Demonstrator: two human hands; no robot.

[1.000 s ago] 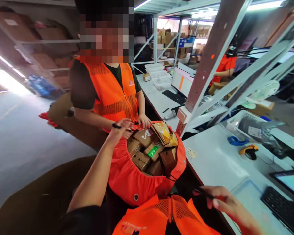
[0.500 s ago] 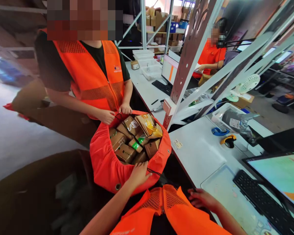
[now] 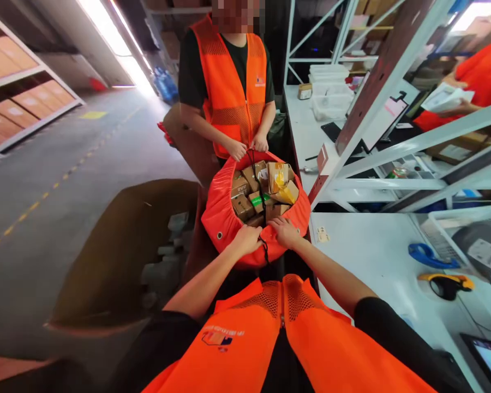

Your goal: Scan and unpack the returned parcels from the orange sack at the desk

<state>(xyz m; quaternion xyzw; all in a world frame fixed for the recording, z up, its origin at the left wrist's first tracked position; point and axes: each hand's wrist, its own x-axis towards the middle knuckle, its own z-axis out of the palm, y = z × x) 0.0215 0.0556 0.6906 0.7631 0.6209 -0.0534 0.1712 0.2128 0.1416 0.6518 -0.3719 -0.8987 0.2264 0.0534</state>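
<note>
A red drawstring bag [image 3: 217, 201], full of small brown cardboard boxes [image 3: 242, 207], stands in front of me with its mouth facing up. My left hand [image 3: 247, 239] is closed on the bag's near rim. Just to its right, my right hand [image 3: 284, 232] grips the same rim, fingers over the edge. A black cord [image 3: 260, 188] runs across the opening and hangs down between my hands. Opposite me, the hands of a co-worker [image 3: 245, 148] hold the far rim and the cord.
A large open carton [image 3: 118, 245] with pale items inside stands at left. On the right are a white table [image 3: 360, 256], a blue tape dispenser [image 3: 431, 256], a yellow-and-black one [image 3: 445, 285] and a white basket [image 3: 437, 224]. A metal rack post [image 3: 376, 76] rises beside the bag.
My right hand has come from beside the table edge onto the bag's near rim. My left hand has closed on the rim. The view has swung left, and the cord now stretches across the boxes.
</note>
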